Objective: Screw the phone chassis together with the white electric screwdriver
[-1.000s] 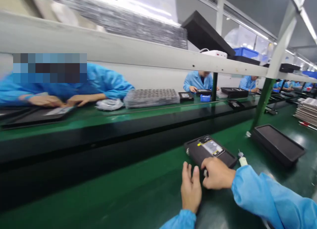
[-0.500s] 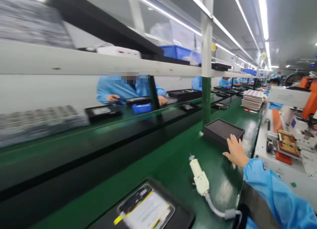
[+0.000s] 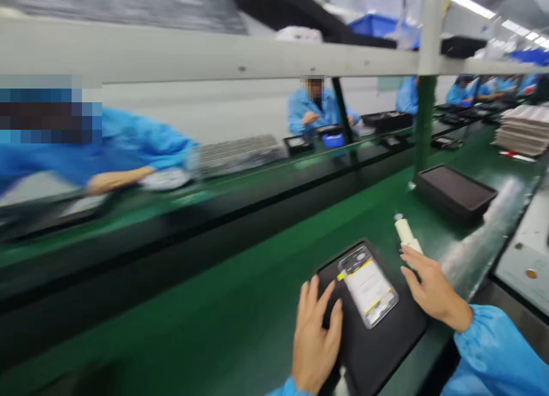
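A black flat tray (image 3: 381, 350) lies on the green bench in front of me. In it sits a phone-shaped part (image 3: 368, 284) with a white face and yellow tabs. My left hand (image 3: 316, 342) rests flat on the tray's left edge, fingers spread. My right hand (image 3: 429, 287) is at the tray's right edge, holding nothing. Its fingertips reach the lower end of a white cylindrical tool (image 3: 404, 231) that lies on the bench.
A second black tray (image 3: 454, 191) sits further right, beside a green post (image 3: 422, 122). A stack of pale trays (image 3: 523, 134) stands at the far right. A black conveyor belt (image 3: 214, 219) runs along the bench. Several people in blue coats work across it.
My right hand came back from the far black tray to the white tool. My left hand is in view again, on the near tray. The camera swung left and down.
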The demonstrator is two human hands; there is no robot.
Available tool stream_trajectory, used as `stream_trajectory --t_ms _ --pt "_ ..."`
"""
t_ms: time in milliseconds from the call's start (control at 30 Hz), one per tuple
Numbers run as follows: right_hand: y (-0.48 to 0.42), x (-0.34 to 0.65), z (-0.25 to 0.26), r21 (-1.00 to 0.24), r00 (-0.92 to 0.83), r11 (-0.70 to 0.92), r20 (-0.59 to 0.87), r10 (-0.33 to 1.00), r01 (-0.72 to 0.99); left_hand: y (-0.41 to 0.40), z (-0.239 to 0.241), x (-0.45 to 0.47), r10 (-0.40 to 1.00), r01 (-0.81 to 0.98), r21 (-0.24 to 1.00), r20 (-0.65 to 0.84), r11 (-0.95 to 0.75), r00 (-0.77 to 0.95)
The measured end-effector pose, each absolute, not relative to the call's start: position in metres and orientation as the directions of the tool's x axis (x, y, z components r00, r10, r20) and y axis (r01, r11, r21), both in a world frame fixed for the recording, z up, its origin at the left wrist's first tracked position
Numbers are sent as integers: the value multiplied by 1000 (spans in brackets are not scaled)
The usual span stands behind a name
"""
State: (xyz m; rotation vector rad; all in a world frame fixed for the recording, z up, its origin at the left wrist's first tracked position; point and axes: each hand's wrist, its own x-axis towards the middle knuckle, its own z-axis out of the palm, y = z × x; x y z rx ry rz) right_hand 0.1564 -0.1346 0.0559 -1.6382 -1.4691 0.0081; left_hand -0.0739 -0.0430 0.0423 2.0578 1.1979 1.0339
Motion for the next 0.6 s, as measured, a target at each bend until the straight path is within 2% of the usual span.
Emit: stream_trajectory --t_ms 33,67,133,200,267,333,400,600 --pt "-135 147 55 -665 306 140 508 805 734 -43 55 -71 900 431 796 324 -425 290" --pt "-135 139 53 -715 319 147 474 821 683 -42 66 -68 935 369 871 239 -326 261" --pt "-133 129 47 -790 355 133 410 840 599 -41 82 -64 973 167 986 -33 -7 230" --pt "-130 125 39 -851 407 107 351 843 514 -42 94 -60 911 -41 940 -316 338 264" --pt "-126 125 30 -907 454 91 291 842 411 -45 102 -55 819 -163 823 -478 544 318" --pt "-123 127 22 -948 480 93 238 845 306 -48 107 -47 773 -218 752 -546 622 324" --pt "-122 130 17 -968 495 97 203 845 231 -49 109 -37 763 -241 731 -557 638 329" --pt "-116 127 11 -972 514 131 216 830 197 -38 100 -24 751 -84 809 -494 581 438"
